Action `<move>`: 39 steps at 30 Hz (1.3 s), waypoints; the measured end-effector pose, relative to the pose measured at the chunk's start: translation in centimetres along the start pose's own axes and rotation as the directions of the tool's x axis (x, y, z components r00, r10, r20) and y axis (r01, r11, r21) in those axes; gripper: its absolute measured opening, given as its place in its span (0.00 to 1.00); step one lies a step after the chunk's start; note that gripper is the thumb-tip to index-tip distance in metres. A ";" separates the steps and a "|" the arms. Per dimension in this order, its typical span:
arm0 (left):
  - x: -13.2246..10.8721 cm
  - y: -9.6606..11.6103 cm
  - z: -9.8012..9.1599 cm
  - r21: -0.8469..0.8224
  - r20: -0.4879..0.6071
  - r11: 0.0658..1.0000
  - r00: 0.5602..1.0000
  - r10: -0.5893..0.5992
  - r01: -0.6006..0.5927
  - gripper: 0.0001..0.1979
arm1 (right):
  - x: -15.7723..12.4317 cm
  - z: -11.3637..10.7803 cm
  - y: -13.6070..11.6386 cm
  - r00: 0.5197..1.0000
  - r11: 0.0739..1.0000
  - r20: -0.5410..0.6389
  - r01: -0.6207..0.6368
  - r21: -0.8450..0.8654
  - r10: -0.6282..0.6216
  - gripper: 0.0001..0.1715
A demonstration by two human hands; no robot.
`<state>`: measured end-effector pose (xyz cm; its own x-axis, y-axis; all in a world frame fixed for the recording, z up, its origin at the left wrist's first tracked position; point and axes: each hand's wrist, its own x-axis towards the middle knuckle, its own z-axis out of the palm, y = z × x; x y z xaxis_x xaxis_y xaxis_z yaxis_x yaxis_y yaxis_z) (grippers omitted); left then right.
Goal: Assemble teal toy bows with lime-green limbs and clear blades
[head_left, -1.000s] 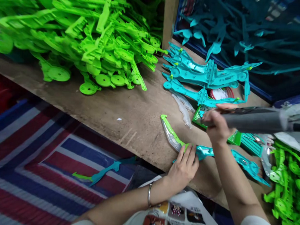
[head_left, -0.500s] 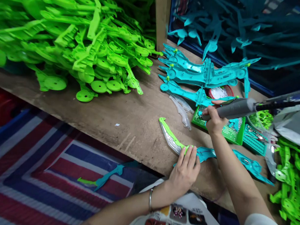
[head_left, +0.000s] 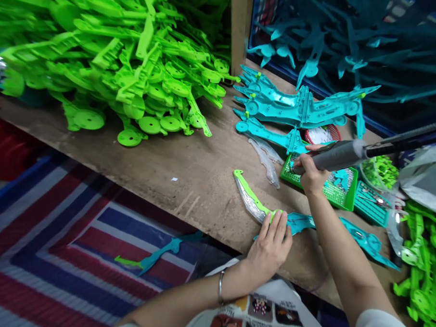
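Observation:
My left hand (head_left: 270, 243) lies with fingers stretched out over the joint of a toy part, pressing it to the bench. From under those fingers a curved lime-green and clear blade piece (head_left: 250, 198) reaches up and left, and a teal plastic body (head_left: 298, 222) runs right, partly hidden by my right forearm. My right hand (head_left: 313, 175) is closed around a grey electric screwdriver (head_left: 339, 156), held sideways above a green basket (head_left: 337, 201) of small screws and teal bits. The tool's tip is hard to make out.
Lime-green parts (head_left: 151, 124) are heaped at the left. Teal assemblies (head_left: 274, 105) lie behind the basket, near clear curved pieces (head_left: 266, 163). A red basket (head_left: 337, 132), a teal tray (head_left: 373, 209) and more green parts (head_left: 423, 269) sit at the right. One finished-looking piece (head_left: 159, 257) lies below the bench edge.
The view has shifted slightly. My left hand stays on the toy part, and my right hand keeps the screwdriver over the green basket with hardly any movement.

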<state>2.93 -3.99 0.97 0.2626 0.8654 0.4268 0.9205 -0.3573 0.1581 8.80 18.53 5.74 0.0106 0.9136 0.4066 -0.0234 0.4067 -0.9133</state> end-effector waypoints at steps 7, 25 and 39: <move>-0.1 0.1 0.0 0.012 0.015 1.000 1.000 0.006 -0.006 0.14 | -0.2 -0.3 0.3 1.000 1.000 0.001 -0.009 0.028 0.009 0.12; -0.2 0.4 0.4 -0.011 -0.014 1.000 1.000 -0.021 0.021 0.13 | -3.1 5.2 -5.8 0.981 0.984 0.194 -0.005 0.179 -0.030 0.16; -0.4 0.8 1.2 -0.044 -0.073 0.999 0.997 -0.034 0.031 0.09 | -4.7 12.1 -2.0 0.919 0.978 0.376 -0.173 0.117 0.118 0.11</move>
<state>3.87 -4.20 -0.16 0.2096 0.8489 0.4852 0.9143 -0.3460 0.2104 -3.32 13.45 5.94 -0.3691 0.8875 0.2759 -0.1419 0.2395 -0.9605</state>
